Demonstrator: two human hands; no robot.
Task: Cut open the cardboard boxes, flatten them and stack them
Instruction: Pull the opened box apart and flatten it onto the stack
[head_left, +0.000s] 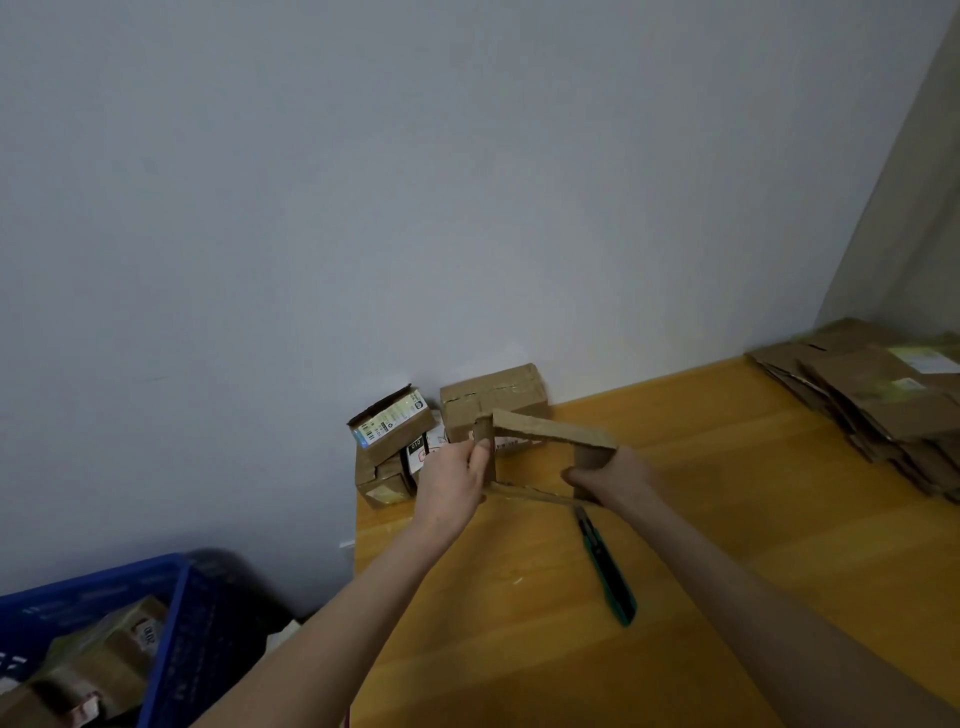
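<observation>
fingers of the left hand (457, 483) pinch the left end of the opened box (550, 431), the right hand (608, 475) clamps its right end; it is held near the far left corner of the bench (727, 519), long axis left to right. the flattened stack (883, 405) lies at the far right edge, nearer the right hand; both forearms reach forward.

**Both hands gripping, centre of frame**

Your left forearm (332, 623) runs from the bottom edge, left of centre, up and right to your left hand (454, 483) just below mid-frame. Its thumb points up, and it grips the left end of the cardboard box (550, 431). Your right forearm (769, 618) slants from the lower right corner up and left to your right hand (613, 478), whose fingers curl round the box's right end. Your hands sit level and apart, arms bare.
</observation>
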